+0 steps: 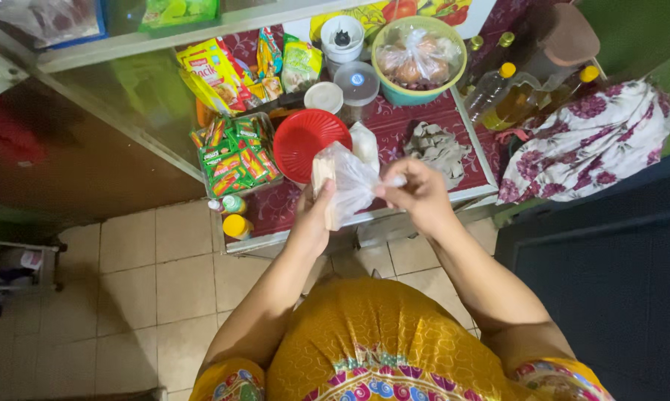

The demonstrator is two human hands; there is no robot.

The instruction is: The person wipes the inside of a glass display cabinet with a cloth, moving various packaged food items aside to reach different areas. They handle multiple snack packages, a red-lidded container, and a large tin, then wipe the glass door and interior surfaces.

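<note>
We see left hand [314, 215] at frame centre, fingers closed around pale block inside clear plastic bag [350, 182]. Right hand [418, 194] pinches bag's edge, fingers closed on it. Bag held above tabletop [417, 122] front edge. Behind it: red bowl [305, 137]. Left of that: clear tub [235, 154] packed with green sachets. Upper centre: green bowl [418, 59] holding bagged brown round items. Upper right: bottles [498, 93] of yellow oil.
</note>
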